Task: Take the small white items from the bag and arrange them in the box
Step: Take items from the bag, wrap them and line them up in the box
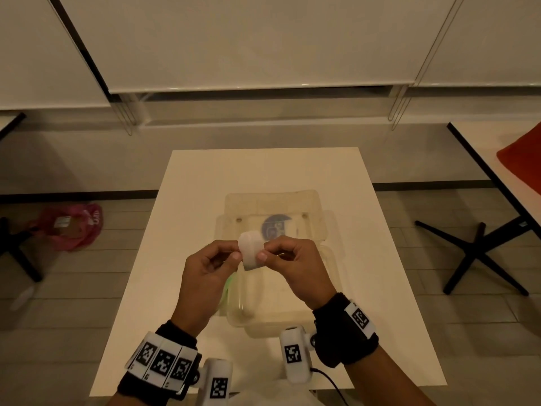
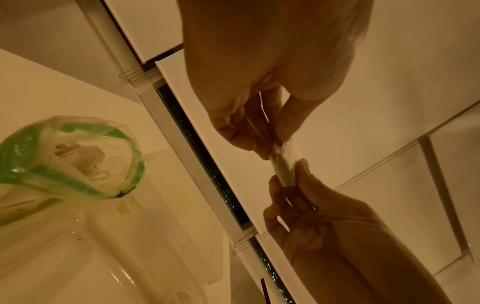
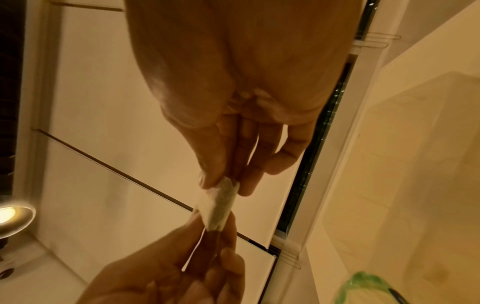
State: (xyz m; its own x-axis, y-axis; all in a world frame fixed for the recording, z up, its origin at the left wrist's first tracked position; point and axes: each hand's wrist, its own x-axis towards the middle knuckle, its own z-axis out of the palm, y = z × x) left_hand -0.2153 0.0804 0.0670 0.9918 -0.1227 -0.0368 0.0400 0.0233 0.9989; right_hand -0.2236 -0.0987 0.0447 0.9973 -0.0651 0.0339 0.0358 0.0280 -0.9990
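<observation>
White item [image 1: 250, 249] pinched at both edges, left hand [image 1: 205, 273] and right hand [image 1: 292, 265], raised above box [image 1: 330, 259] for placement; bag [image 2: 70, 156] inside box.
</observation>
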